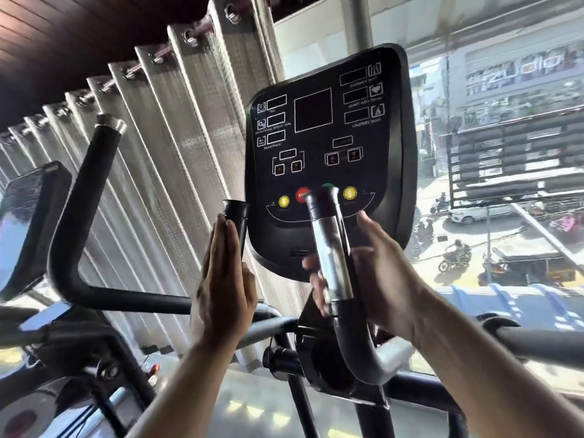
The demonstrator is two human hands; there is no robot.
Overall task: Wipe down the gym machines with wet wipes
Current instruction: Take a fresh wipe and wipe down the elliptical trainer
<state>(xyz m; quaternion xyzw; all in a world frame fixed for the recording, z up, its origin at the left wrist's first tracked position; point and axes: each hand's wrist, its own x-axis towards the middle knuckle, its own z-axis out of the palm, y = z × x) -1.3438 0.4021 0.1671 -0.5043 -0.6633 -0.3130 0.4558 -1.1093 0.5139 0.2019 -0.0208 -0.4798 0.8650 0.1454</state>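
Below console, right hand (pixel 373 273) grips chrome handle (pixel 331 251); left hand (pixel 226 279) flat.

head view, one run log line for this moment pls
left hand: open, flat, beside console | right hand: around chrome grip | wipe: not visible | console: dark

The console (pixel 328 159) stands in the middle, with a curtain (pixel 164 121) behind it to the left and a window (pixel 505 153) behind it to the right. A short metal grip (pixel 331 251) rises in front of the console's lower edge, the right hand (pixel 373 279) just behind it, perhaps touching it. The left hand (pixel 226 279) is upright left of the grip, beside a second grip (pixel 235 213); a long curved handlebar (pixel 85 200) lies further left.
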